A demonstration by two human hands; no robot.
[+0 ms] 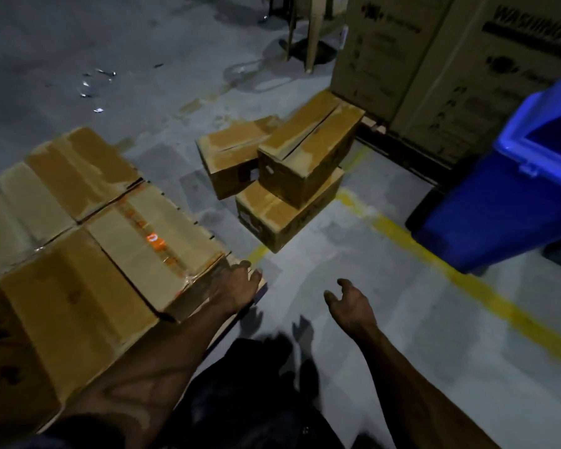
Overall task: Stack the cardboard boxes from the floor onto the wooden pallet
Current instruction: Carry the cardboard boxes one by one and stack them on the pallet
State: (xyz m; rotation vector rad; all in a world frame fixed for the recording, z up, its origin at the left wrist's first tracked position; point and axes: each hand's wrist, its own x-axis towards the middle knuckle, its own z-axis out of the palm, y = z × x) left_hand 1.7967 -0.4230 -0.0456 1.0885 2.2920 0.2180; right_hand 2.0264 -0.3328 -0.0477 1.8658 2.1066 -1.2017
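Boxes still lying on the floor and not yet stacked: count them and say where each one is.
3. One lies flat nearest the yellow line, one rests on top of it, and one leans tilted at their left. Others may be hidden behind them.

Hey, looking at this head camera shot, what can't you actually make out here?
- Wooden pallet: head view, mostly hidden under the stacked boxes and left hand.
- Bottom floor box: partly covered by the box on top.
- Big cartons: print blurred, cut off by the edge.
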